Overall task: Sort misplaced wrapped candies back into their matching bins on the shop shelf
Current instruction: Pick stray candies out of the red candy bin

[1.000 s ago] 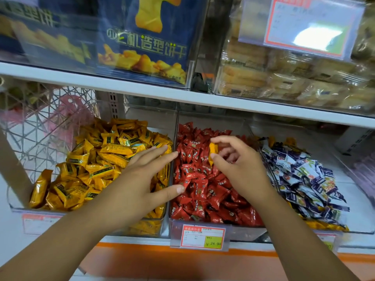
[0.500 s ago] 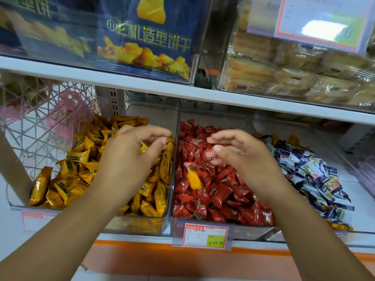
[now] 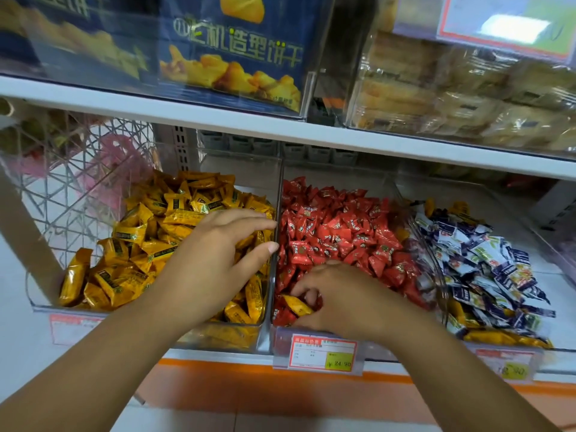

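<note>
Both forearms (image 3: 103,353) show bare along their whole visible length, and the left hand (image 3: 215,260) and right hand (image 3: 346,297) are bare too, with short, plain fingernails trimmed close to the fingertips

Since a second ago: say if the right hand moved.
Yes. The right hand came forward in the red bin toward the price tag, pinching a yellow candy.

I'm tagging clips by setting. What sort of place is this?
Most likely a shop's sweets aisle: clear bins of yellow candies, red candies and blue-and-white candies, a price tag clipped below them, boxed biscuits above.
</note>
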The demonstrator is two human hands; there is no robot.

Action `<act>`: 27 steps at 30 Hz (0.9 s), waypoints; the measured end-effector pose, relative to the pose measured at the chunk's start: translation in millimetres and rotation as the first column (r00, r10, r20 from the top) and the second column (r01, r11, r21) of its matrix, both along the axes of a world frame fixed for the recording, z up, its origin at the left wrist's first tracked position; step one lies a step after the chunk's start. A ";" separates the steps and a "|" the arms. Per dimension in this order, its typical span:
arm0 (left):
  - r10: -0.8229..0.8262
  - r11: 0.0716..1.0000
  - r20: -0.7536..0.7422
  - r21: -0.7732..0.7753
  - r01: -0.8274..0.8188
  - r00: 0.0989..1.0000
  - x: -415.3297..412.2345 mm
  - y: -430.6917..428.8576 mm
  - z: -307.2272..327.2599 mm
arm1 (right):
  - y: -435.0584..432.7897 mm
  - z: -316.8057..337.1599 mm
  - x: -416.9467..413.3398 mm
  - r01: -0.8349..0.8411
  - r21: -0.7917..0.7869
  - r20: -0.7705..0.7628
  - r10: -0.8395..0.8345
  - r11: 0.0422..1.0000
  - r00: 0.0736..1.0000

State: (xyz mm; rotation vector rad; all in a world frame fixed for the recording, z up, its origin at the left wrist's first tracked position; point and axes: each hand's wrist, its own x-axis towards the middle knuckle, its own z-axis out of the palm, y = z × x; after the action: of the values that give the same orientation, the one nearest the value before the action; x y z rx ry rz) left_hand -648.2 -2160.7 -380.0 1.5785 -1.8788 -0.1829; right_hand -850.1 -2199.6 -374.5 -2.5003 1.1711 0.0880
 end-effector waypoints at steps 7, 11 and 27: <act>-0.010 1.000 -0.037 0.001 0.010 0.999 1.8 6.6 -0.7 | -11.3 5.3 -12.8 0.162 0.174 0.395 -0.220 0.971 0.892; -0.048 0.999 -0.039 -0.016 0.047 0.998 -2.3 7.9 2.2 | -10.2 17.5 -15.4 0.116 0.264 0.589 -0.255 0.957 0.767; 0.297 0.917 -0.406 -0.132 -0.377 0.864 23.2 2.1 28.9 | -9.5 52.0 -60.8 0.246 -0.087 0.035 -0.244 0.965 0.969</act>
State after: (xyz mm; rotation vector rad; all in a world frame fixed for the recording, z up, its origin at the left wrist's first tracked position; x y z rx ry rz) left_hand -625.0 -2158.5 -351.1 1.5688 -1.2573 -0.1196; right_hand -910.9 -2209.0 -322.5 -2.4016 1.4944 -0.0620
